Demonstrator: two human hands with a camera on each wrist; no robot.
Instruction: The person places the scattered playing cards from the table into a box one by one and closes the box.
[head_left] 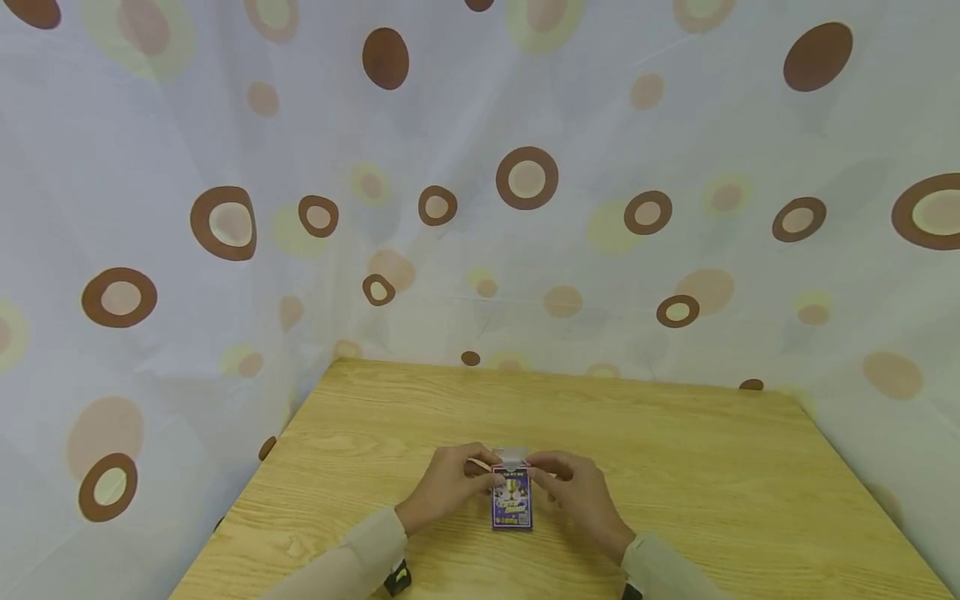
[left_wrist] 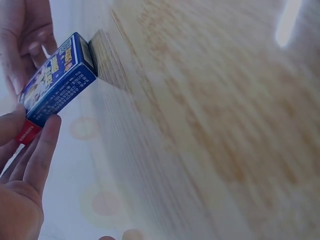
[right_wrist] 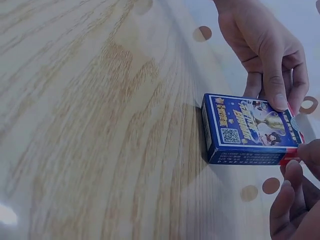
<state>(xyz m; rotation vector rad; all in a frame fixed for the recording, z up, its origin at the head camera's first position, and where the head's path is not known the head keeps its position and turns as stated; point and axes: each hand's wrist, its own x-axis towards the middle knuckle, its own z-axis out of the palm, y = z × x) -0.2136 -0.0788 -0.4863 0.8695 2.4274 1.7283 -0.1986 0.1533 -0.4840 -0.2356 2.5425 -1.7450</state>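
Observation:
A small blue card box with a gold trophy and yellow lettering on its front stands between both hands over the wooden table. A pale flap sticks up from its far end. My left hand pinches the box's left side near that end, thumb on the front. On the opposite side, my right hand grips it between thumb and fingers. In the right wrist view the card box shows a QR code and a red band near the held end. Its contents are hidden.
The wooden table spreads out around the hands. A white sheet with brown and yellow circles hangs behind it and along both sides. Dark straps show at the sleeves.

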